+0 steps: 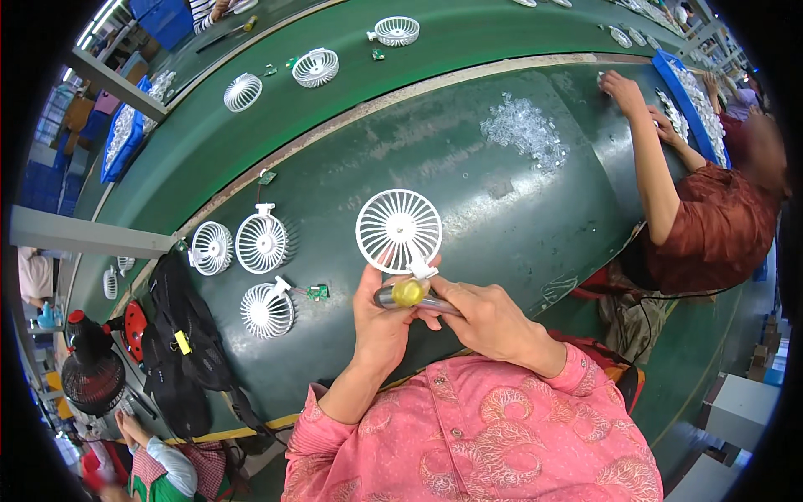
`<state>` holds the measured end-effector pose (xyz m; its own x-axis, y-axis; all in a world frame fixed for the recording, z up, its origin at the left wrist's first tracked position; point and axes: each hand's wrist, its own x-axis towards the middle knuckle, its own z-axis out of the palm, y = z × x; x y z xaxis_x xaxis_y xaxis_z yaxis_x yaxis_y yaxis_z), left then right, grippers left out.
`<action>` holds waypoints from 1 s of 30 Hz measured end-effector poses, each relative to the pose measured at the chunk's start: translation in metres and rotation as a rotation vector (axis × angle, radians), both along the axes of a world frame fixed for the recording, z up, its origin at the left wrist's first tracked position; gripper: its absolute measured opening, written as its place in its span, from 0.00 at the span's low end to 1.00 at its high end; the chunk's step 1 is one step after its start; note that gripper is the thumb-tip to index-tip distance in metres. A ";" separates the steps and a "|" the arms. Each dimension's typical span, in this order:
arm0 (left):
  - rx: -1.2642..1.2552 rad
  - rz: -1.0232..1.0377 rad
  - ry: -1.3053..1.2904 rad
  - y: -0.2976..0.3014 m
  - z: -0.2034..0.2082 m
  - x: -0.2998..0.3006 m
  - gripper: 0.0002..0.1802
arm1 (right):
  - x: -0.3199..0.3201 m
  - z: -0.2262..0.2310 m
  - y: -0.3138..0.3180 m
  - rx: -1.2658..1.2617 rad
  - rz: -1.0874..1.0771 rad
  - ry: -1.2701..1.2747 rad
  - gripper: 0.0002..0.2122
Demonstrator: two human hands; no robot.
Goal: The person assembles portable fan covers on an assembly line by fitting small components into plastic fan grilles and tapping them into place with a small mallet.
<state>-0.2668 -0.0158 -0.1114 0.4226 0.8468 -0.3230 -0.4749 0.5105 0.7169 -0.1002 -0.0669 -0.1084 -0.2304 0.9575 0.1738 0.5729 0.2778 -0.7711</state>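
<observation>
My left hand [381, 322] is closed round the lower rim of a round white fan cage [400, 224]. The cage is held up off the bench, its ribs facing me and its white hinge piece [422, 268] at the bottom. My right hand [495, 320] is closed beside that hinge, fingers near it. Between my hands sits a tool with a rounded translucent yellow end [408, 291] and a grey metal barrel [387, 297]. It seems gripped by my right hand, but its working tip is hidden.
To the left lie several white fan cages [262, 243], one with a green circuit board [318, 292]. A heap of small clear plastic parts [525, 132] lies far right. Beyond runs a green belt [196, 138]. A black bag [180, 343] is at left; a co-worker [711, 217] sits right.
</observation>
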 end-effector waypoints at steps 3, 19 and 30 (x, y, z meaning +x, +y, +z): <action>0.008 0.000 0.061 0.001 -0.003 0.004 0.31 | -0.002 -0.003 -0.001 0.016 -0.005 -0.115 0.20; 0.535 -0.004 0.560 -0.010 -0.013 -0.007 0.44 | -0.003 -0.001 0.009 0.337 -0.129 -0.117 0.23; 0.483 -0.134 0.356 -0.012 -0.002 -0.014 0.47 | -0.008 -0.004 -0.001 0.363 -0.024 -0.157 0.25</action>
<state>-0.2803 -0.0273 -0.1137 0.4724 0.8795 -0.0574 -0.1177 0.1274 0.9848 -0.1081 -0.0680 -0.1124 -0.2590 0.8456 0.4668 0.6858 0.5013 -0.5277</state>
